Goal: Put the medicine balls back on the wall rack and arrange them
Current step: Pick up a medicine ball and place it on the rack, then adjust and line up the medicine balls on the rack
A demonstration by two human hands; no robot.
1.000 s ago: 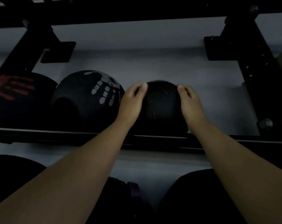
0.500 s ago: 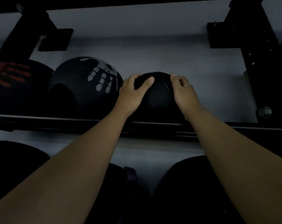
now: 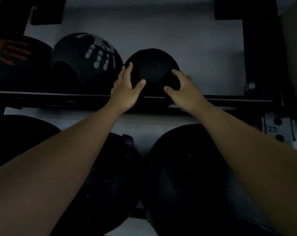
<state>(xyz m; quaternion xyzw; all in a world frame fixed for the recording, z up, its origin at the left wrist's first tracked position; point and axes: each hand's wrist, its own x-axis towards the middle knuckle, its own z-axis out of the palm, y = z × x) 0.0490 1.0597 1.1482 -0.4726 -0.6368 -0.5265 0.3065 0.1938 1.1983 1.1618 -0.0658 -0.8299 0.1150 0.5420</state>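
Note:
A small plain black medicine ball (image 3: 152, 68) sits on the upper rail of the wall rack (image 3: 212, 101), right of a larger black ball with a grey handprint (image 3: 86, 62). My left hand (image 3: 125, 89) cups its lower left side, fingers spread. My right hand (image 3: 183, 89) cups its lower right side, fingertips on the front. At the far left sits a black ball with a red handprint (image 3: 11, 62), touching the grey-print one.
Below the rail hang more large black balls: one at the left edge (image 3: 16, 133), one in the middle (image 3: 115, 176), one to the right (image 3: 187, 176). A black upright (image 3: 260, 48) with a bolt bounds the shelf on the right; a "23" label (image 3: 272, 129) is below.
My hands slid from the ball's top and sides down to its lower front. The view tilted down, showing more of the lower row.

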